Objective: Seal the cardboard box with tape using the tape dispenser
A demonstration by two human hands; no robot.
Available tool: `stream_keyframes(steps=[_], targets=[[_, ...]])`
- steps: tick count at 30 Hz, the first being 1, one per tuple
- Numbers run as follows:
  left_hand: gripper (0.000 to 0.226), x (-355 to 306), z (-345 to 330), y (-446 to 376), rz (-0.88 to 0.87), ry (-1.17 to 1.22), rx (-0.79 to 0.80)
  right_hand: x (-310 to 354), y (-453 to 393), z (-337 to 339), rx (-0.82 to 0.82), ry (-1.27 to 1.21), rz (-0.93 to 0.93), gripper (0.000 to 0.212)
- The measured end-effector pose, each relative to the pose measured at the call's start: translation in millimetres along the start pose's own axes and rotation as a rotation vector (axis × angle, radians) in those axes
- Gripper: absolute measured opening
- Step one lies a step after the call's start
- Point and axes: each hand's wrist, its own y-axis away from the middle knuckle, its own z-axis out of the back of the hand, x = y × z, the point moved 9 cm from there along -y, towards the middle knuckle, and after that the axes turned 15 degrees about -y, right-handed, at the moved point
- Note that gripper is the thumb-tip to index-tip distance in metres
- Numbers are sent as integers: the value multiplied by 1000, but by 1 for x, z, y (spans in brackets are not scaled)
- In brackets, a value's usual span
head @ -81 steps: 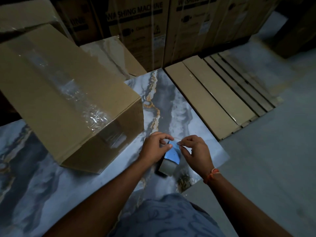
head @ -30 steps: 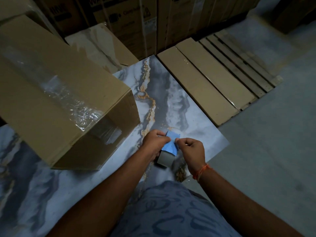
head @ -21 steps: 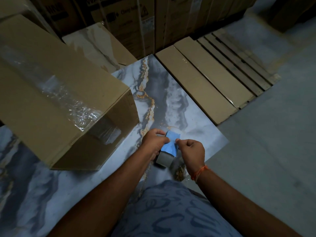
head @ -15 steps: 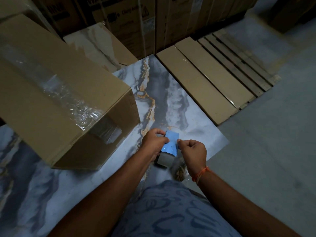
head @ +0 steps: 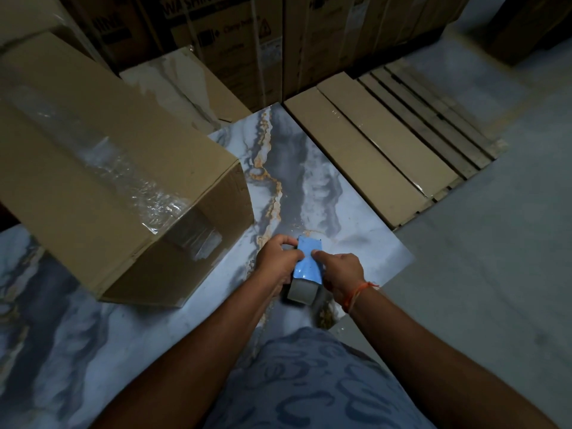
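A blue tape dispenser with a grey tape roll is held low over the marble-patterned slab. My left hand grips its left side. My right hand holds its right side, with the thumb pressed on the blue top. The large cardboard box lies to the left, apart from both hands. Wrinkled clear tape runs along its top seam and down its near end.
Tall printed cartons stand along the back. Several long flat cardboard packs lie on the right. A smaller marble-wrapped pack sits behind the box. Grey floor spreads to the right. My knee in blue patterned cloth fills the bottom.
Both hands stay on the dispenser at about the same spot. My right thumb has shifted onto the blue top. The box has not moved.
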Motion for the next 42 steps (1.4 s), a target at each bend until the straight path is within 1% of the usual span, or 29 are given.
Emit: stream_keyframes(steps=[1,3,9,15,18,19,21,23,25,27,31,33,39,41,42], targets=[[22,0,1,0,3,7,-7,0,-2,1,-1,-3,15,37],[24,0,2,-1,-4,9,-6,0,-3,2,-10,-6,50,34],[31,-4,-3,-1,-40,0,37,6,-3,4,-12,-42,90,19],[14,2,-4,-1,-18,48,21,8,-2,5,7,-20,123,12],[8,4,-4,-1,-31,26,8,12,1,6,19,-27,154,6],[8,4,-4,-1,-36,19,-1,12,2,5,28,-38,161,8],[15,5,-2,1,-45,-1,-28,16,5,4,46,-36,176,14],[18,5,0,1,-53,-30,-65,19,7,2,62,-16,182,12],[12,4,3,2,-63,-36,-108,19,8,-1,87,-25,162,5],[10,4,5,3,-81,-39,-139,19,7,-2,109,-47,150,7],[9,4,5,6,-96,-27,-140,19,6,-5,155,-79,141,14],[7,6,5,8,-96,-33,-129,18,3,-6,169,-77,132,14],[13,9,13,20,-74,-12,-110,22,2,-8,236,-52,154,12],[15,9,24,28,-73,-73,-175,27,-1,-9,263,-9,184,10],[17,6,31,35,-80,-145,-236,32,0,-10,271,40,212,10]])
